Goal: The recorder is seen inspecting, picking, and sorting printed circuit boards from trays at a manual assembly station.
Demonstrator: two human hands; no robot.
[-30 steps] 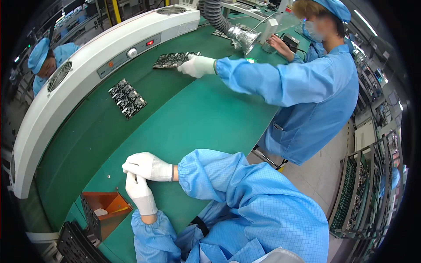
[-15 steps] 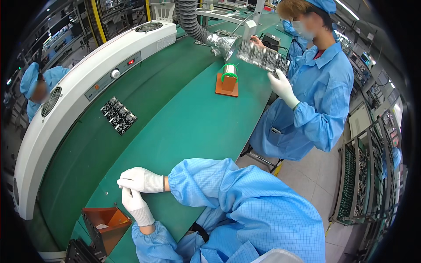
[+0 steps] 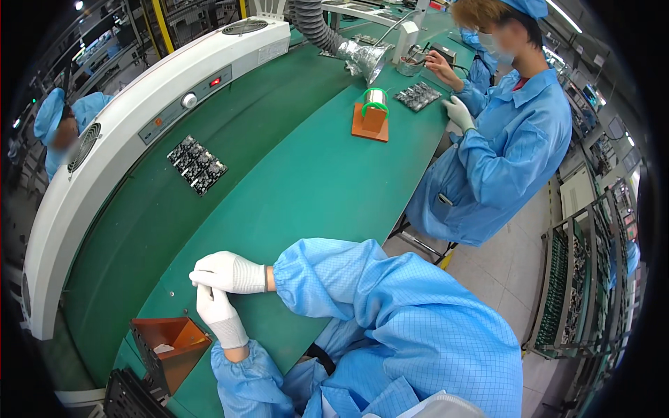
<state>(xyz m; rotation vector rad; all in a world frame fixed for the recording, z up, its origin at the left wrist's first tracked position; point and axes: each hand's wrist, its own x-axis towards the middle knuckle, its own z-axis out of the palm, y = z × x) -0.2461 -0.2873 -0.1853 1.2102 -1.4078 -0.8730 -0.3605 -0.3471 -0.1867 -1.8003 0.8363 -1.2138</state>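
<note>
My right hand (image 3: 230,272), in a white glove, lies over the fingertips of my left hand (image 3: 219,312), also white-gloved. Both are closed and touch each other above the green table's near left part. No object shows between them. Close to my left hand stands an orange-brown bin (image 3: 182,352) with a small white scrap (image 3: 164,348) inside. Beyond my hands, a dark circuit board panel (image 3: 197,166) rests on the darker green strip beside the long white machine.
The white blower-like unit (image 3: 174,111) arches along the left. A solder wire spool (image 3: 376,101) sits on an orange stand (image 3: 370,130) farther off. At the far right, a co-worker has a circuit board (image 3: 418,96) on the table. A rack of boards (image 3: 561,292) stands at right.
The co-worker's board has gone from being held up to lying on the table, and one of their hands now holds a thin tool. My hands stay together; the view has shifted slightly.
</note>
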